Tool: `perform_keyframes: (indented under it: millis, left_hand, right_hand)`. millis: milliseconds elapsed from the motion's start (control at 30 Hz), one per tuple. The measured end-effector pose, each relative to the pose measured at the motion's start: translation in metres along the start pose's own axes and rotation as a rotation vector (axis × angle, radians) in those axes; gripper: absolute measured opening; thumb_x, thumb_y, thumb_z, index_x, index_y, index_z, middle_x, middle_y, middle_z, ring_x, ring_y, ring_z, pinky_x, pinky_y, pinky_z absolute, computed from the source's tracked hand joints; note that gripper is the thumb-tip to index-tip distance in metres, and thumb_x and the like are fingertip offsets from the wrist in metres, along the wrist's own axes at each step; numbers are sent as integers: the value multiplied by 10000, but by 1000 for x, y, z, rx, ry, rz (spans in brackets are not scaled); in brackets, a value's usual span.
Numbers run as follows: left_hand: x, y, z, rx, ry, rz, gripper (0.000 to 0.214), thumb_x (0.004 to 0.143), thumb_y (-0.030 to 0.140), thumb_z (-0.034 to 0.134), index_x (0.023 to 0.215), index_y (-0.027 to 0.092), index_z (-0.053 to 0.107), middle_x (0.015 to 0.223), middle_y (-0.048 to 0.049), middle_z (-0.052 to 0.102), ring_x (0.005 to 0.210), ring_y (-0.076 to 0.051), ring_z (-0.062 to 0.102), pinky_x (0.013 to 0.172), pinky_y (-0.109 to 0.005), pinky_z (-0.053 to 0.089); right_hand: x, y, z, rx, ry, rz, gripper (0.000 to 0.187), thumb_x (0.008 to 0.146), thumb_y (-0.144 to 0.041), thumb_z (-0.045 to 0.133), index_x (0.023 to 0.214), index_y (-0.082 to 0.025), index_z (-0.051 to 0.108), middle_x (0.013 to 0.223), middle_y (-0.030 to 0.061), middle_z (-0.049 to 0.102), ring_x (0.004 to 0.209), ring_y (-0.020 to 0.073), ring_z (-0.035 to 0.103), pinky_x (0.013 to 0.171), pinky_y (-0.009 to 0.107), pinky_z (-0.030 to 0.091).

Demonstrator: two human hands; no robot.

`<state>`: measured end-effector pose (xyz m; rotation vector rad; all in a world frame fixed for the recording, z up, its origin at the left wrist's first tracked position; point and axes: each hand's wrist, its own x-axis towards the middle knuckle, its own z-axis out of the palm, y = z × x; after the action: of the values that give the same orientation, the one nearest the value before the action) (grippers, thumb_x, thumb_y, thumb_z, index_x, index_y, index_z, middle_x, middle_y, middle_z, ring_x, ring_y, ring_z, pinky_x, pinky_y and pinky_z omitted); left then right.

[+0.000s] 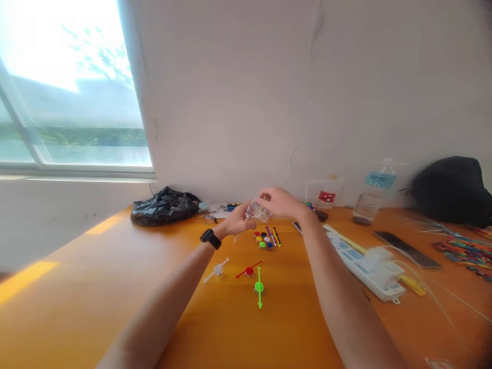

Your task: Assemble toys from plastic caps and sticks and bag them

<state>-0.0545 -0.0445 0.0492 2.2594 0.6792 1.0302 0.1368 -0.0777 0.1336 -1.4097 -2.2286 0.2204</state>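
My left hand (237,221) and my right hand (279,201) meet above the orange table (115,287), both closed on a small clear plastic bag (257,210) held between them. A black watch sits on my left wrist. Just below the bag lie several small coloured discs (263,240) and a few thin coloured sticks (272,236). Nearer to me lie three stick-and-disc pieces: a white one (217,270), a red one (249,269) and a green one (259,287).
A crumpled black plastic bag (163,206) lies at the back left by the wall, with glasses (205,217) beside it. To the right are a white power strip (365,261), a phone (406,248), a water bottle (374,192), a black bag (451,189) and coloured sticks (463,251).
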Motion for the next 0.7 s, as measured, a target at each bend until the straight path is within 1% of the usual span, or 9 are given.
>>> perform_keyframes:
  millis: [133, 200, 267, 333, 433, 500, 567, 633, 700]
  left_hand:
    - [0, 8, 2, -159, -42, -6, 667, 667, 166, 612, 1333, 192, 601, 906, 1, 609, 760, -161, 480, 697, -276, 396]
    - [0, 10, 2, -177, -37, -16, 679, 664, 158, 630, 1342, 195, 597, 892, 6, 602, 754, -157, 477, 698, -277, 390]
    - [-1, 12, 2, -166, -26, -14, 560, 672, 159, 639, 1232, 177, 636, 862, 9, 587, 735, -149, 461, 674, -271, 371]
    - [-1, 13, 2, -140, -19, -6, 426, 682, 159, 641, 1108, 165, 647, 836, 12, 574, 719, -143, 448, 656, -267, 356]
    - [-1, 13, 5, -91, -12, 5, 359, 675, 157, 664, 1032, 167, 632, 860, 6, 587, 745, -151, 474, 670, -266, 372]
    - [0, 12, 7, -78, -20, 0, 369, 669, 164, 688, 1033, 165, 624, 890, -3, 610, 772, -164, 506, 689, -271, 395]
    - [1, 9, 9, -77, -34, -18, 381, 667, 172, 707, 1039, 161, 624, 902, -9, 628, 786, -172, 528, 704, -278, 413]
    - [1, 6, 9, -75, -35, -21, 394, 669, 173, 720, 1053, 158, 632, 919, -13, 640, 800, -177, 540, 720, -284, 423]
    - [1, 5, 9, -75, -29, 2, 417, 677, 166, 724, 1088, 156, 649, 943, -18, 644, 817, -180, 545, 734, -287, 427]
  right_hand:
    - [-1, -3, -6, 46, 147, -73, 324, 969, -417, 517, 826, -176, 679, 847, 42, 724, 776, 166, 599, 693, 267, 403]
    - [-4, -6, -10, 57, 188, -59, 309, 939, -432, 564, 801, -178, 673, 835, 36, 724, 767, 162, 598, 689, 264, 405]
    - [-7, -8, -13, 32, 162, -22, 276, 883, -425, 642, 760, -179, 667, 805, 29, 721, 737, 155, 593, 671, 259, 403]
    - [-9, -8, -13, -23, 83, 7, 268, 841, -401, 682, 699, -175, 654, 736, 17, 697, 687, 145, 572, 637, 259, 385]
    - [-6, -5, -8, -86, -18, 17, 282, 834, -387, 676, 653, -175, 634, 650, 1, 644, 630, 134, 529, 593, 262, 348]
    - [-2, -3, -4, -104, -11, 7, 280, 857, -396, 656, 680, -181, 623, 675, 6, 647, 641, 139, 529, 596, 264, 346]
    - [1, -1, 1, -90, 33, 16, 264, 899, -420, 623, 767, -192, 612, 768, 24, 681, 691, 153, 555, 620, 263, 363]
    - [2, -2, 3, -53, 48, 66, 286, 955, -472, 557, 854, -205, 577, 856, 42, 696, 737, 168, 576, 642, 266, 379]
    - [0, -5, 3, -9, 39, 126, 361, 1010, -547, 446, 892, -215, 526, 890, 52, 689, 769, 186, 588, 658, 275, 391]
